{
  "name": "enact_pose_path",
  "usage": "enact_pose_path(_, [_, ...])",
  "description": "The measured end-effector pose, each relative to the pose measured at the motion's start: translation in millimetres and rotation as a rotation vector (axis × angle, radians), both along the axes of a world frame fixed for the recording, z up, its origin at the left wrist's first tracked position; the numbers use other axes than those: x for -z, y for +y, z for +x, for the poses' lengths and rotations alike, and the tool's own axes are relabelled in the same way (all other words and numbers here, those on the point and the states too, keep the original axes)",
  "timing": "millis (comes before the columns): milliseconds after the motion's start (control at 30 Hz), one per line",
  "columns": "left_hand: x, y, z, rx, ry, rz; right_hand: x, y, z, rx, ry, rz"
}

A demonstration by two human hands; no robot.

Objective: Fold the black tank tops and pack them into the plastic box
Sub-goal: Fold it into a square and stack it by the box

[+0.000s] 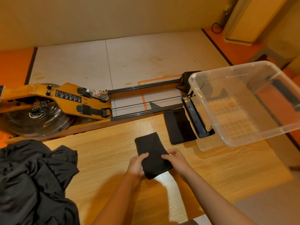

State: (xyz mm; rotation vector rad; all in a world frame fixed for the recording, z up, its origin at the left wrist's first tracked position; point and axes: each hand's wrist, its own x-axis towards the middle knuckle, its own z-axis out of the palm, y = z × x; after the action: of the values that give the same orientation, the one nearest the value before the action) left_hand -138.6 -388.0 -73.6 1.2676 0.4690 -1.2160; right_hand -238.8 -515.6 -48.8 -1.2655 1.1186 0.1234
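Clamps the left grip (137, 164) round the 9 o'clock edge of the folded tank top (151, 153), thumb on top, fingers tucked under. Pinches the 3 o'clock edge with the right grip (175, 159), fingers curled over the cloth. Holds the bundle low over the worktop (105, 151), near end seemingly raised. Looks like fold finished, packing due. At 1 o'clock, spots a second folded top (178, 125) lying flat, right beside the plastic box (227, 67) at 2 o'clock, no tops visible inside. At 8 o'clock, finds the unfolded pile (32, 176) waiting. Calls next for a firm two-sided hold, a carry over the rim, and a flat landing without layers slipping.
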Motion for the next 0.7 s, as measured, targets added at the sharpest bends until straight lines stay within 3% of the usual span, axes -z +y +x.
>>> enact_pose_path(333, [15,-11,-2,0.164,-0.064,0.108,-5,1,-14,0.084,-0.037,0.224])
enact_pose_path(500, [13,-19,1,0.056,0.046,-0.073,-11,-5,-22,0.007,-0.052,0.169])
enact_pose_path(700, [6,-35,15,0.032,0.175,-0.289,-19,-10,-23,0.067,-0.145,0.106])
